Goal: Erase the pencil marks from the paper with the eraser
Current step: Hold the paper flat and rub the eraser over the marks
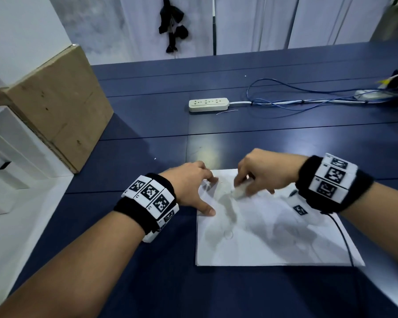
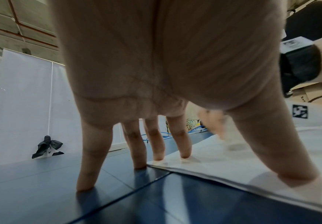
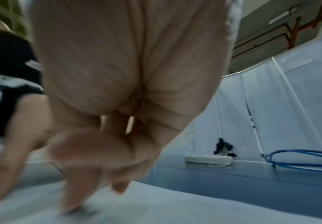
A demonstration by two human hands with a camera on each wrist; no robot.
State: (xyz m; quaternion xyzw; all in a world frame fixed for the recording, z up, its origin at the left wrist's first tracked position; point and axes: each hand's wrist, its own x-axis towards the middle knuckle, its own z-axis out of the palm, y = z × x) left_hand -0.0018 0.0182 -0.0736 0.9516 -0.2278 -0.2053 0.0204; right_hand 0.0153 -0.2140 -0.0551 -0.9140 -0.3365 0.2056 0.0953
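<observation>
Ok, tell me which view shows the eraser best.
The head view: the whitish eraser shows, blurred, under the right hand's fingertips on the paper. The left wrist view gives only a motion-smeared pale blur beneath that hand. In the right wrist view the hand's own fingers hide it.

— Lighting? 
— Even, overhead; soft shadows on paper (image 1: 274,237), faint glare on counter (image 1: 207,154). 
— Sharpness? 
— Head view clear, edges bowed; right wrist view motion-blurred; right hand (image 1: 260,173) smeared.

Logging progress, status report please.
Left hand open, fingertips pinning paper. Right hand rubbing eraser on it. Nothing in the way.
</observation>
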